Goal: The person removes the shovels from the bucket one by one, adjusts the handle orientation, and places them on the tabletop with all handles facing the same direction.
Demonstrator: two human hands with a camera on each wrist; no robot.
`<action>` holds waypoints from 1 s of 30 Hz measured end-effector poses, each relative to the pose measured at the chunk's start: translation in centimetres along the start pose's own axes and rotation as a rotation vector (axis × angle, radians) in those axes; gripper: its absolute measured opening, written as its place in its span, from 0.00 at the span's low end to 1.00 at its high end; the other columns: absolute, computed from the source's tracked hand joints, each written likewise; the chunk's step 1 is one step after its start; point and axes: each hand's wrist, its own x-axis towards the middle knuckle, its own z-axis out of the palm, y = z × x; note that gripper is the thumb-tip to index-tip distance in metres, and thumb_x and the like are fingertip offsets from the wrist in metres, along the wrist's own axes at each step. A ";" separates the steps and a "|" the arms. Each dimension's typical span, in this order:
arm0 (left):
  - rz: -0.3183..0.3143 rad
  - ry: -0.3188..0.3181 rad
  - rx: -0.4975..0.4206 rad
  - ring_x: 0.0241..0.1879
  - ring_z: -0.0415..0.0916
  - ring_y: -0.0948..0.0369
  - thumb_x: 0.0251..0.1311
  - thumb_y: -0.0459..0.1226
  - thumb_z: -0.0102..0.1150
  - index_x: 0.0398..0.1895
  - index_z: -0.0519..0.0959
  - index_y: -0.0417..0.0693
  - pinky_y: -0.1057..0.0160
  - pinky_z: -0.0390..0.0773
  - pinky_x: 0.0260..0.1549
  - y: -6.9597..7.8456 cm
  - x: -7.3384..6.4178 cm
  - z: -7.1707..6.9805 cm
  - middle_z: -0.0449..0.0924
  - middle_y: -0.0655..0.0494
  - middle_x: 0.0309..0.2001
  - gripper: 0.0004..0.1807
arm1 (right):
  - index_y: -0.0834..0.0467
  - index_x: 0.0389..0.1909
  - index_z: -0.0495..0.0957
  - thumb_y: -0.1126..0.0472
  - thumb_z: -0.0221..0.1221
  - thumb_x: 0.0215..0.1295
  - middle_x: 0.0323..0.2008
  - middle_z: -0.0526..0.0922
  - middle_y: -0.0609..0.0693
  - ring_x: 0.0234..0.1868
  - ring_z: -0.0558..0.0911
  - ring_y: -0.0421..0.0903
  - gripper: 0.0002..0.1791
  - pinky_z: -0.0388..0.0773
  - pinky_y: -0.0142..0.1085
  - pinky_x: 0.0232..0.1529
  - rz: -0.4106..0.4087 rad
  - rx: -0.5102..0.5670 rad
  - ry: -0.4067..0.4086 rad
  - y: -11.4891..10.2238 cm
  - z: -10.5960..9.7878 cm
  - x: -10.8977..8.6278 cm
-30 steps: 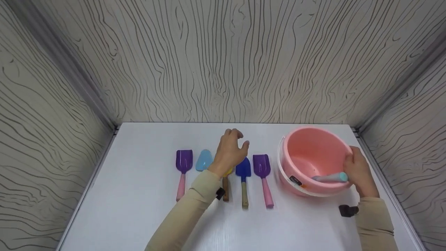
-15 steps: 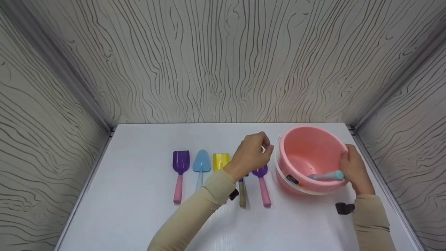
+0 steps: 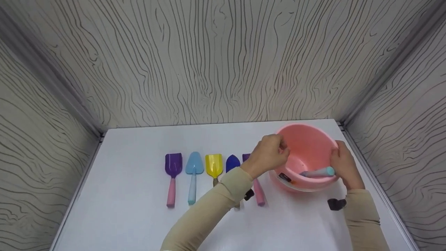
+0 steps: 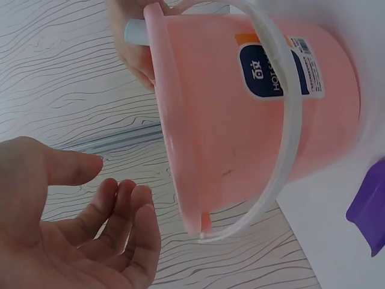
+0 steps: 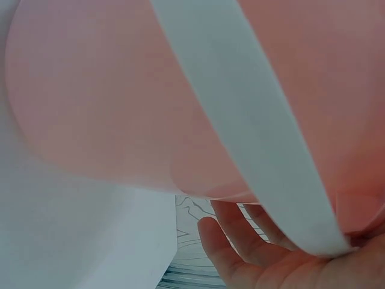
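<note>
A pink bucket point(image 3: 308, 139) with a white handle point(image 4: 292, 114) stands at the right of the white table. My right hand point(image 3: 346, 165) grips its right rim, thumb on the inside and fingers on the outer wall. Inside the bucket leans a tool with a pale blue handle point(image 3: 317, 172); its lower end is hard to make out. My left hand point(image 3: 268, 153) hovers by the bucket's left rim, holding nothing. Its fingers are loosely curved in the left wrist view, with a gap between thumb and fingertips, apart from the bucket.
In a row left of the bucket lie a purple shovel point(image 3: 173, 165), a light blue trowel point(image 3: 194, 163), a yellow shovel point(image 3: 214, 164), a dark blue trowel point(image 3: 232, 162) and another purple shovel point(image 3: 258, 191). My left arm partly covers some. Wood-patterned walls point(image 3: 209, 62) enclose the table.
My left hand has travelled right, from above the yellow and dark blue tools to the bucket's left rim. The right hand keeps its grip on the bucket. The view has shifted slightly.
</note>
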 end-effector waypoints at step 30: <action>-0.412 -0.254 0.030 0.27 0.75 0.61 0.74 0.56 0.61 0.25 0.81 0.49 0.64 0.75 0.31 4.3 4.1 8.4 0.74 0.58 0.21 0.24 | 0.71 0.77 0.53 0.53 0.28 0.88 0.66 0.70 0.77 0.63 0.73 0.69 0.31 0.71 0.65 0.63 0.019 0.026 -0.020 -0.5 -0.2 0.3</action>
